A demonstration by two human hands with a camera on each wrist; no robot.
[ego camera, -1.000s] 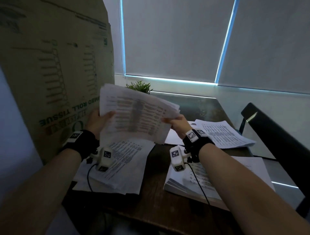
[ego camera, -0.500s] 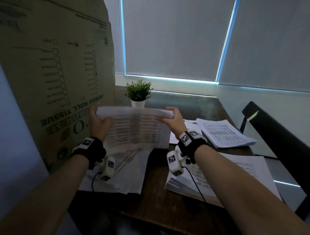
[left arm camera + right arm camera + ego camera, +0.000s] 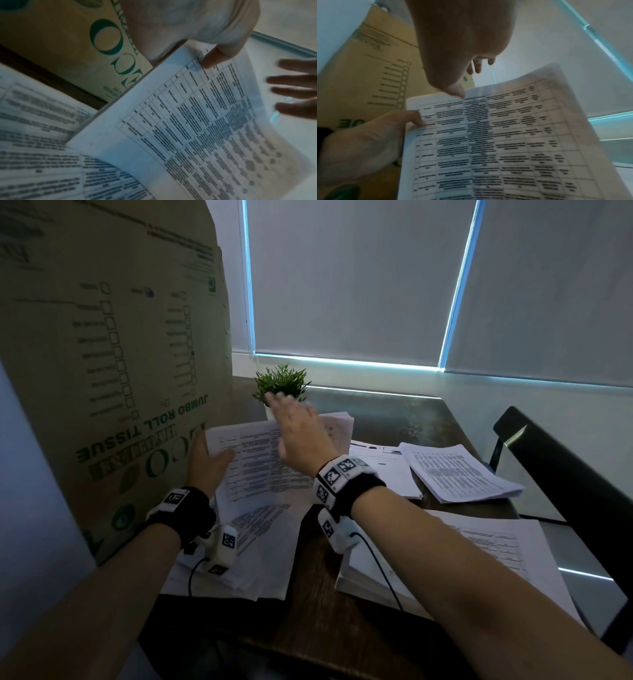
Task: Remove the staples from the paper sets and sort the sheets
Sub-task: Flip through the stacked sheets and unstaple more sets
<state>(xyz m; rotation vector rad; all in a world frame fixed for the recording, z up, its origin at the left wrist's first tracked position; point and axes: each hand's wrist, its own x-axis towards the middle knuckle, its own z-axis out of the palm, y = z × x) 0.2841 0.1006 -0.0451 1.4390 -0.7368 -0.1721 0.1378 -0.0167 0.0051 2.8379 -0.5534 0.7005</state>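
Centrally in frame, the left hand [image 3: 205, 463] pinches the printed paper set [image 3: 267, 460] by its left edge; the right hand [image 3: 298, 433] hovers above, fingers straight

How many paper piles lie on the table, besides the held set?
4: left front pile, right front pile, far right pile, middle pile partly under it. Others may be hidden.

The right hand [image 3: 298, 433] no longer grips the paper set [image 3: 267, 460] — its fingers [image 3: 291, 90] now stretch flat above the sheets. The set, upright a second ago, now lies lower and flatter over the tabletop's left-side pile — only the left hand [image 3: 209, 463] pinches its left edge.
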